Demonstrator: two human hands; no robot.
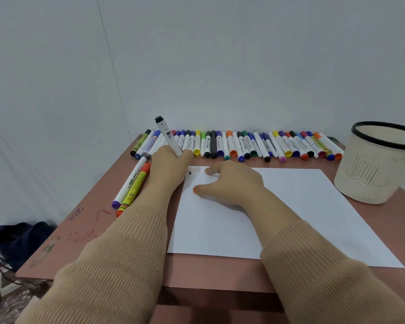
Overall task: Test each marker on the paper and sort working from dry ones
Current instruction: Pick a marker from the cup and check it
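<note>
My left hand (167, 168) grips a white marker with a black end (167, 134), held upright with its tip on the top left corner of the white paper (278, 216). The word "test" (195, 170) is written there in thin dark strokes. My right hand (229, 182) rests flat on the paper beside the writing, fingers spread. A long row of capped markers (239, 146) in many colours lies along the back of the table. Two markers, one with a purple cap (129, 183) and one yellow with an orange end (136, 188), lie apart at the left.
A cream mesh waste basket (379, 164) with a black rim stands at the table's right edge. The brown table (215, 274) carries scribbles at its left front. A dark bag (17, 239) and cables lie on the floor to the left. A pale wall stands behind.
</note>
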